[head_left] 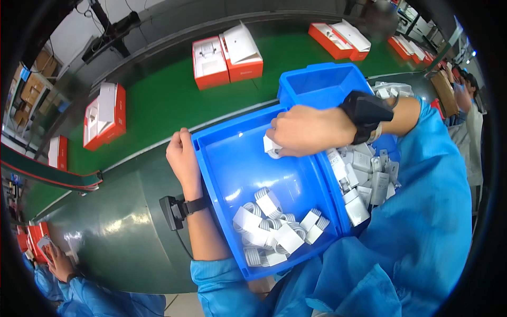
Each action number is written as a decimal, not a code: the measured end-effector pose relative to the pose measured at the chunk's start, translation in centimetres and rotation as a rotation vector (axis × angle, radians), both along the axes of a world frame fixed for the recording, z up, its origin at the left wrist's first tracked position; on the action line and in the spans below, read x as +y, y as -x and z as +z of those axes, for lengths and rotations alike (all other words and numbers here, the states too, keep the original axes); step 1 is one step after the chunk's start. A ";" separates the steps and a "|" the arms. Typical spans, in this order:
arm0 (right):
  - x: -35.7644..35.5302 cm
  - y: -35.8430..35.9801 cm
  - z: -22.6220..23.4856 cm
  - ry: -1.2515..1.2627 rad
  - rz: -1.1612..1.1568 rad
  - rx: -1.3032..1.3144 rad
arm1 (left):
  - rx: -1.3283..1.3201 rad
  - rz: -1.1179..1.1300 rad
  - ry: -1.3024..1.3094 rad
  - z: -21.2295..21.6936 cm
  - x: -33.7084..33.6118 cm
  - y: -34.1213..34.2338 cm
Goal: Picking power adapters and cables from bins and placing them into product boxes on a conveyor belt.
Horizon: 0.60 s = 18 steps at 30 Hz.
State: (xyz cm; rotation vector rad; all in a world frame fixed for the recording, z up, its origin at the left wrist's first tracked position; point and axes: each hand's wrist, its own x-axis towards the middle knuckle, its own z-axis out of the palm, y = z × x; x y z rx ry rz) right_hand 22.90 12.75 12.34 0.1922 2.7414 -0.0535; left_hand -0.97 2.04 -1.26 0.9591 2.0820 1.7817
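Observation:
My right hand point(309, 131) reaches across a large blue bin point(240, 166) and pinches a coiled white cable point(271, 146) with a white paper band, partly hidden by the fingers. Beneath it, toward the bin's near end, lie several more banded white cable coils point(288, 238) in a loose heap. My left hand point(183, 161) is closed at the far left corner of this bin, its fingers against the rim. Both wrists carry black strapped devices.
White power adapters point(378, 187) fill a second blue bin at right. Another blue bin point(296, 90) stands behind. Open red-and-white boxes point(211, 79) sit along the green conveyor point(158, 100). At lower left, another person's hand point(62, 266) holds something flat beside red boxes point(38, 232).

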 end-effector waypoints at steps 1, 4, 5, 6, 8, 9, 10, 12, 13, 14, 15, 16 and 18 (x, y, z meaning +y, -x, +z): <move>-0.1 -0.5 -1.2 0.016 -0.025 0.102 | -0.014 0.003 -0.006 0.2 -0.2 -0.2; -0.5 -0.7 -2.3 0.019 -0.001 0.215 | -0.014 -0.011 -0.006 -0.1 -0.6 -0.4; -0.3 -0.5 -2.4 0.079 0.037 0.345 | -0.037 -0.026 -0.022 -0.1 -0.7 -0.4; -0.2 -0.4 -2.4 0.066 0.033 0.350 | -0.032 -0.032 -0.033 -0.2 -0.8 -0.4; -0.2 -0.2 -2.4 0.146 -0.022 0.250 | -0.051 -0.039 -0.061 -0.2 -1.0 -0.5; -0.5 -0.3 -2.6 0.135 -0.045 0.302 | -0.065 -0.027 -0.053 -0.1 -1.0 -0.7; -0.6 -0.5 -2.7 0.158 -0.069 0.314 | -0.059 -0.028 -0.035 -0.1 -1.0 -0.6; -1.3 -0.5 -3.0 0.138 -0.103 0.374 | -0.068 -0.046 -0.056 0.5 -0.9 -0.9; -1.3 -0.3 -3.1 0.146 -0.107 0.316 | -0.084 -0.049 -0.081 0.5 -0.9 -0.9; -1.3 -0.2 -2.7 0.139 -0.126 0.259 | -0.103 -0.071 -0.119 0.6 -0.6 -1.1; -1.3 0.2 -2.8 0.123 -0.164 0.250 | -0.111 -0.084 -0.121 0.9 -0.7 -1.1; -1.4 0.4 -3.0 0.104 -0.163 0.285 | -0.108 -0.085 -0.097 1.0 -0.9 -0.9; -1.5 1.1 -4.7 0.077 -0.098 0.373 | -0.027 -0.048 -0.061 -0.6 -1.3 0.4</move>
